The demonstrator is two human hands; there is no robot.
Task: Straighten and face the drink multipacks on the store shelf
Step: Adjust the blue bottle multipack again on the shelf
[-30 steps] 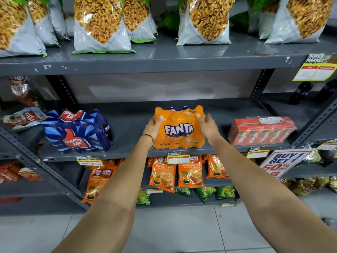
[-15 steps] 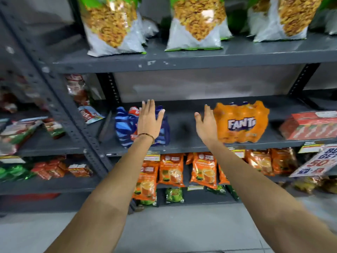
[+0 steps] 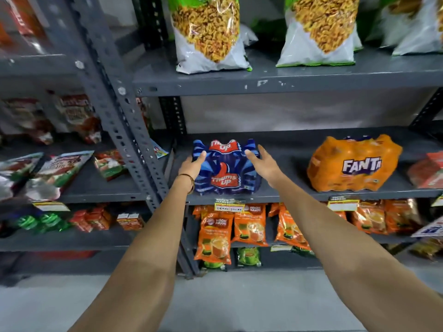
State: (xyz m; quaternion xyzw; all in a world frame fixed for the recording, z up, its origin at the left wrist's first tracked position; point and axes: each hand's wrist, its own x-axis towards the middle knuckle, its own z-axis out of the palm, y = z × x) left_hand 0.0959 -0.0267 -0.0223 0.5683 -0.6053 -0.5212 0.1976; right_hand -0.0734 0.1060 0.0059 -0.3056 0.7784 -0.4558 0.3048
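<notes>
A blue Thums Up multipack [image 3: 225, 173] stands on the middle shelf [image 3: 282, 195], label facing out. My left hand [image 3: 191, 165] clasps its left edge, thumb on the front. My right hand [image 3: 262, 162] is against its right side, thumb over the front and fingers spread along the edge. An orange Fanta multipack [image 3: 354, 164] sits to the right on the same shelf, label forward and slightly tilted, with nothing touching it. A red juice multipack [image 3: 429, 170] shows partly at the right edge.
A grey slotted upright [image 3: 124, 130] stands just left of the Thums Up pack. Snack bags [image 3: 208, 34] fill the shelf above, and orange tea pouches [image 3: 249, 224] hang below. More packets lie on the left bay's shelves [image 3: 60, 171]. Price tags [image 3: 229, 204] line the shelf edge.
Both hands let go of the Fanta pack and moved left, passing open in front of the shelf. They have now closed onto the sides of the Thums Up pack. The view swung left.
</notes>
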